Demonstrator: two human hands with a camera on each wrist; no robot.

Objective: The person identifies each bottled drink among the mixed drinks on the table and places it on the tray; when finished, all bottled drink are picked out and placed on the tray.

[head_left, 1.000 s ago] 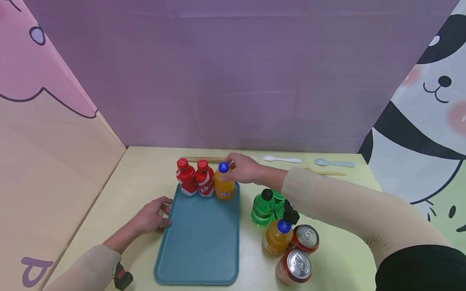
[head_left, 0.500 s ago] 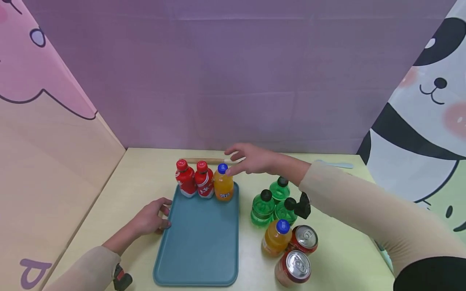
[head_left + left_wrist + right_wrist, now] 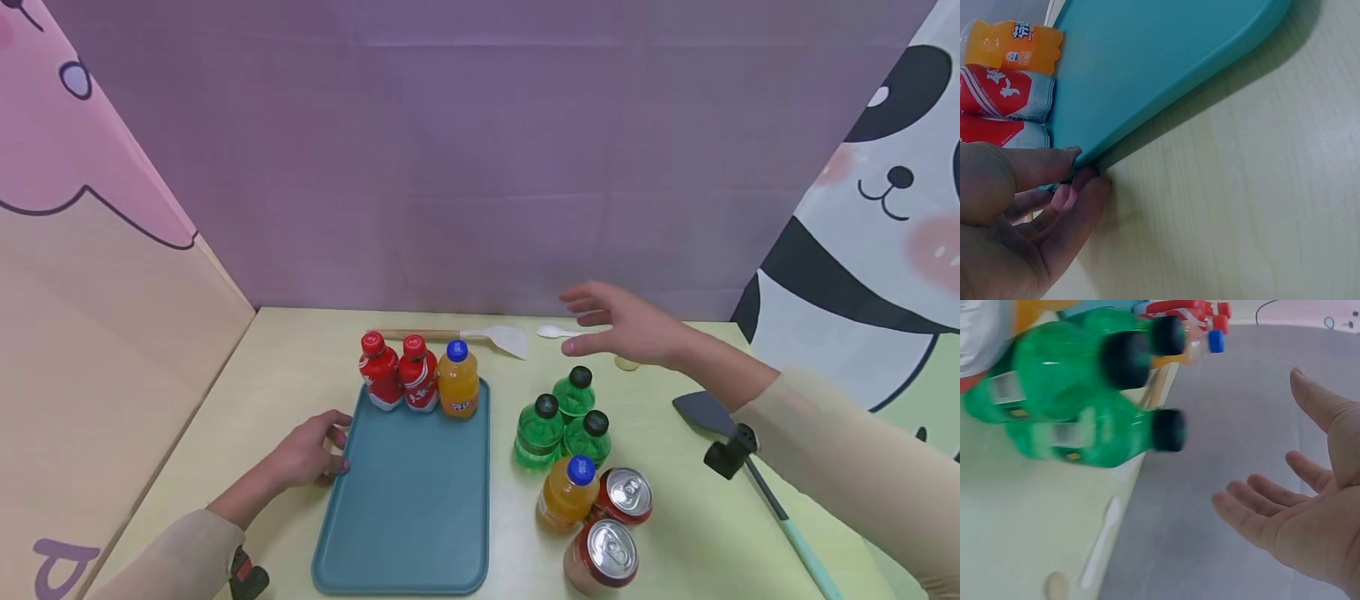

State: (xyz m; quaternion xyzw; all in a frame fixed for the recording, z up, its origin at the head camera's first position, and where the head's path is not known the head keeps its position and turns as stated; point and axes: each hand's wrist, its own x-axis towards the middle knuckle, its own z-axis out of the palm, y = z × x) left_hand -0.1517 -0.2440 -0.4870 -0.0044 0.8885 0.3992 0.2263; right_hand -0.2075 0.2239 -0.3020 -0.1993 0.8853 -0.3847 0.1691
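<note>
A blue-green tray [image 3: 408, 508] lies on the table, its left rim pinched between the thumb and fingers of my left hand [image 3: 307, 450]; in the left wrist view the thumb [image 3: 1041, 167] is on the rim. Along the tray's far end stand two red bottles [image 3: 380, 372] [image 3: 420, 375] and an orange-drink bottle [image 3: 458, 385] with a blue cap. My right hand [image 3: 626, 325] is in the air with fingers spread, holding nothing. Below it in the head view stand three green bottles [image 3: 539, 433] with black caps. Another orange-drink bottle [image 3: 564, 497] and two cans [image 3: 628, 497] [image 3: 600, 557] are nearer.
A wooden-handled white spatula [image 3: 498, 337] and a white spoon [image 3: 555, 332] lie along the table's back edge. A dark-headed turner [image 3: 705, 414] with a teal handle lies at the right, partly under my right forearm. A purple backdrop [image 3: 480, 167] rises behind.
My right hand has let go of the orange-drink bottle at the tray's far end and moved up and right, over the green bottles. The left hand stays at the tray rim.
</note>
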